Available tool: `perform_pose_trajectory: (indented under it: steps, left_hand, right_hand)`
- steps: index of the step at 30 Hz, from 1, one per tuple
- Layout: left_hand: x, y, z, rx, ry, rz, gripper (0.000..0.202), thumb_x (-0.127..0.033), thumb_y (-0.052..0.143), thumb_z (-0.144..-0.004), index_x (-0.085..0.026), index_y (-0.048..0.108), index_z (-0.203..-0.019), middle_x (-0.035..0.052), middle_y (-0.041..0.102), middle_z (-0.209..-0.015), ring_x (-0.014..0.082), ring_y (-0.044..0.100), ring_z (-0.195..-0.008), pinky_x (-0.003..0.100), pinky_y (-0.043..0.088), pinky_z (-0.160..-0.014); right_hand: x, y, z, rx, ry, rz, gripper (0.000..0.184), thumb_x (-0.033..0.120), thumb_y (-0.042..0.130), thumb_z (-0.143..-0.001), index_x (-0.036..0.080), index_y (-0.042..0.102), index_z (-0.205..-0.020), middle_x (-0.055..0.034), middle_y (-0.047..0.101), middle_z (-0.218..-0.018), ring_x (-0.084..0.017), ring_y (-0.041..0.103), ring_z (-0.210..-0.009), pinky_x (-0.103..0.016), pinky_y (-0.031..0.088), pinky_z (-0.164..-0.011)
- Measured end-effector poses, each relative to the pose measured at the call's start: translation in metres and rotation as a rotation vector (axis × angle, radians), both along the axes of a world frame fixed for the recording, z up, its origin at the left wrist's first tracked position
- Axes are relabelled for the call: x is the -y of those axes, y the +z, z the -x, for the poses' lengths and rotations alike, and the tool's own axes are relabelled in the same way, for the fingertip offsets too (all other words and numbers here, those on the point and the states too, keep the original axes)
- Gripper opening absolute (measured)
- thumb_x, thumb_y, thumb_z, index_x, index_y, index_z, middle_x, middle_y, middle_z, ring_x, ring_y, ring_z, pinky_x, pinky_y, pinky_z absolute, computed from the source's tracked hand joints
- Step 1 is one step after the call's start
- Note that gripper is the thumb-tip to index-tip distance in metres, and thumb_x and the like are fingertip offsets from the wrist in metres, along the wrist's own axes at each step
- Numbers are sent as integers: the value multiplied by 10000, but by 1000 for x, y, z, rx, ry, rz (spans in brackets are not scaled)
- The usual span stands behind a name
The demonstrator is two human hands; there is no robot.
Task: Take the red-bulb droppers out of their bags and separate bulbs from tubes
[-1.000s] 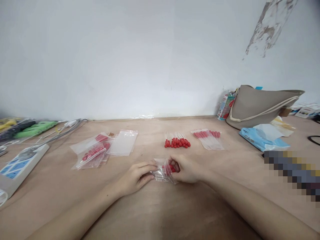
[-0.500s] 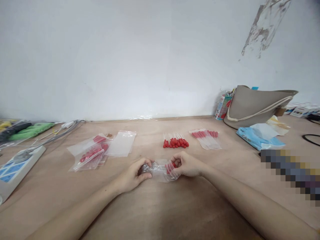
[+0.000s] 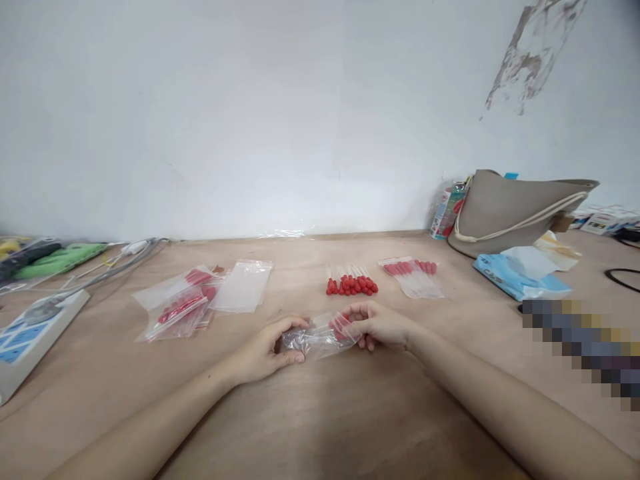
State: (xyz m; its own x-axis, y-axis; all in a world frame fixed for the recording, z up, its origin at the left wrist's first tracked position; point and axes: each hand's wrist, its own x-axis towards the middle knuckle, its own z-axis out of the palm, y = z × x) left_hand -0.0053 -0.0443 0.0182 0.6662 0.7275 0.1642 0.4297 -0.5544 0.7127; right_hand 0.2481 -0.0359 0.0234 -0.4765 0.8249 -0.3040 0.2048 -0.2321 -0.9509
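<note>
A clear plastic bag (image 3: 323,343) with red-tipped sticks (image 3: 340,326) in its right part lies between my hands, just above the table. My left hand (image 3: 280,348) is curled round its crumpled left end, thumb in front. The fingers of my right hand (image 3: 373,325) pinch its right edge beside the red tips. Behind the bag rests a row of loose white sticks with red tips (image 3: 353,285). To its right is a flat clear bag (image 3: 421,285) of similar red-tipped sticks.
Filled clear bags (image 3: 175,310) overlap at left, beside flat bags (image 3: 243,287) without red tips. A power strip (image 3: 45,340) with cables lies far left. On the right stand a tissue pack (image 3: 520,277), a grey bag (image 3: 515,210) and a can (image 3: 445,210) near the wall.
My right hand has shifted slightly right and turned, its lower fingers now showing below the bag's edge. The bag's right end has tilted up a little. My left hand stays nearly in place.
</note>
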Motion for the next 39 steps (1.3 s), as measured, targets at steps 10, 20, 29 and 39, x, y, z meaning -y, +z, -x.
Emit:
perform_pose_trajectory:
  steps: [10, 20, 29, 39]
  left_hand:
    - [-5, 1, 4, -127, -29, -38, 501, -394, 606, -747, -260, 478, -1212, 78, 429, -1311, 242, 344, -1230, 440, 260, -1023]
    - [-5, 20, 19, -317, -28, 75, 609, -399, 633, -715, -297, 411, -1274, 71, 266, -1417, 279, 265, -1283, 461, 246, -1021]
    - [-4, 29, 14, -408, -12, 89, 653, -381, 644, -704, -259, 386, -1291, 80, 261, -1409, 260, 225, -1298, 459, 178, -1052]
    - [-3, 27, 16, -389, -38, 85, 674, -448, 622, -711, -245, 370, -1302, 93, 242, -1414, 271, 198, -1305, 484, 166, -1051]
  right_hand:
    - [-7, 7, -22, 5, -67, 139, 303, 275, 691, -660, 144, 566, -903, -17, 640, -720, -81, 596, -549, -200, 509, -521]
    - [-23, 58, -84, -2, -298, -220, 204, 253, 660, -693, 145, 628, -863, -70, 656, -831, -112, 610, -672, -211, 505, -567]
    - [-49, 38, 3, 695, -450, -1137, 252, 212, 398, -865, 173, 538, -1070, -91, 613, -1033, -178, 571, -921, -278, 434, -769]
    - [-57, 10, 45, 1242, -252, -1190, 244, 91, 383, -817, 108, 531, -1010, -154, 613, -929, -226, 573, -829, -298, 367, -680]
